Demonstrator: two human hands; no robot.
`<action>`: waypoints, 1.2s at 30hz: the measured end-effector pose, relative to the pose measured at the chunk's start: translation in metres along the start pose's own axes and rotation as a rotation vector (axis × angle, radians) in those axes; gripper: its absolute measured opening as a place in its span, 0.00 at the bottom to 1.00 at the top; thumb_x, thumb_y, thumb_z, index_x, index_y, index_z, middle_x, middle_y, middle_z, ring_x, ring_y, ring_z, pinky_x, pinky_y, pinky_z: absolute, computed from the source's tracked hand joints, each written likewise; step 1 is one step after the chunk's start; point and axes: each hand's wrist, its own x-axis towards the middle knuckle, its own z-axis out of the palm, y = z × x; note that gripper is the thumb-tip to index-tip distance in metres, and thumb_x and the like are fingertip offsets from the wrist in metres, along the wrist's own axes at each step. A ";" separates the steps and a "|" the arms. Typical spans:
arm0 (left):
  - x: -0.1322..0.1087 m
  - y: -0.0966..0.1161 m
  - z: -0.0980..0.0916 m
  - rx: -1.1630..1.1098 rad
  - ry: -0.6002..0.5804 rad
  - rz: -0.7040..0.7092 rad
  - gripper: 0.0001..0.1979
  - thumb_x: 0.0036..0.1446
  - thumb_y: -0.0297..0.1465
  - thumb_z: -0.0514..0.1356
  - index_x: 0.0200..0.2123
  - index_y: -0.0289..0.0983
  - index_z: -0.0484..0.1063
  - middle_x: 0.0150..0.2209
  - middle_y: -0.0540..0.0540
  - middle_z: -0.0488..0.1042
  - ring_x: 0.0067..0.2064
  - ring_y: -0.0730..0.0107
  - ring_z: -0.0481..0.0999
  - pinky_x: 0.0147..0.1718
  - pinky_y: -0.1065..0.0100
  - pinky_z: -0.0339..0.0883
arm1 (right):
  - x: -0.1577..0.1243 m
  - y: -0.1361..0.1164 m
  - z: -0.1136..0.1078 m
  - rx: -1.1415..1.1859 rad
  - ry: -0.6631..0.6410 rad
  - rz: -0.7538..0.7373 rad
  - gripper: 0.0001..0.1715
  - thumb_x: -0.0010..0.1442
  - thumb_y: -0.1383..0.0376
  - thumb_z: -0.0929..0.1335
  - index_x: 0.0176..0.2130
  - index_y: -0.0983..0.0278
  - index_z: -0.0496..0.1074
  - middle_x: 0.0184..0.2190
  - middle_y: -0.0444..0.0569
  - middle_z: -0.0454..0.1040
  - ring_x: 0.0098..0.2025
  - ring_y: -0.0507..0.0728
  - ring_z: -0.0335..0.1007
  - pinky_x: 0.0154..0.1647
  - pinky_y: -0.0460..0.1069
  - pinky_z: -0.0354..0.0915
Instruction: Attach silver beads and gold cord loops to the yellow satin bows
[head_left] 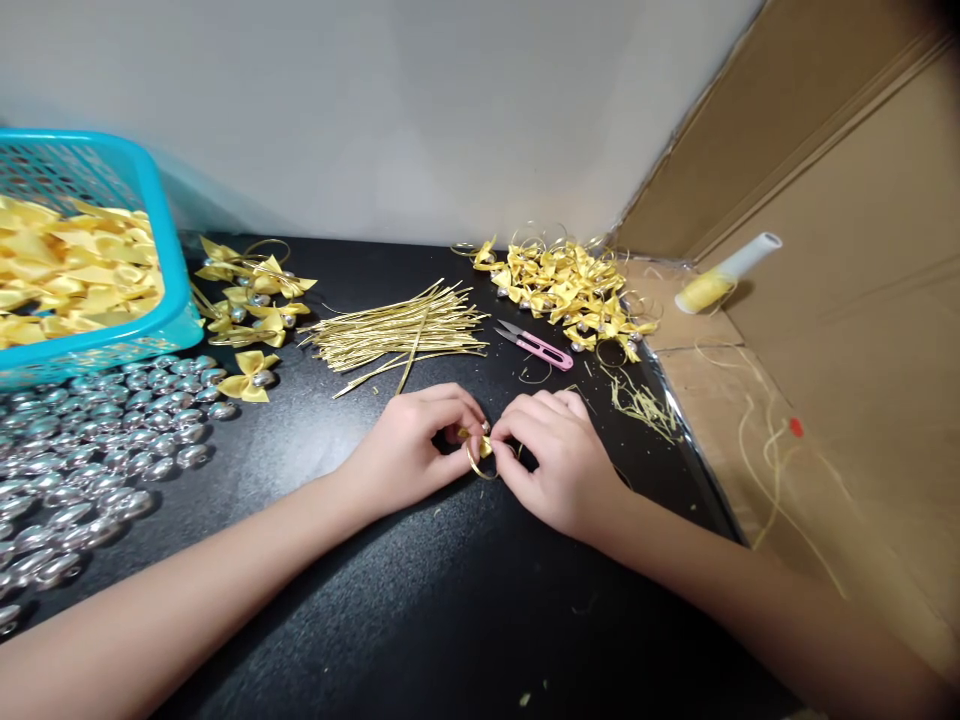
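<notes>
head view: l hand (420, 450) & r hand (559, 455) meet over the black tabletop (420, 600), thumbs & index fingers nearly closed, both pinching a small yellow ribbon bow (485, 448) between them w/ a gold cord loop (471, 463) by it. step in hand: prob. fixing cord to bow; knot hidden, can't tell how far. next move likely calls for a steady l pinch & fine r fingertip work. gold cord bundle (397, 330) & pink thread snips (544, 348) lie just beyond.

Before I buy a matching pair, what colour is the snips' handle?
The snips' handle is pink, in the head view.
</notes>
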 end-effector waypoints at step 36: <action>0.002 -0.005 0.000 -0.063 -0.010 -0.062 0.06 0.50 0.23 0.62 0.23 0.34 0.72 0.31 0.46 0.75 0.31 0.72 0.75 0.31 0.71 0.69 | 0.000 0.003 -0.016 0.482 -0.401 0.183 0.17 0.60 0.71 0.61 0.22 0.62 0.51 0.18 0.37 0.51 0.21 0.47 0.46 0.23 0.47 0.46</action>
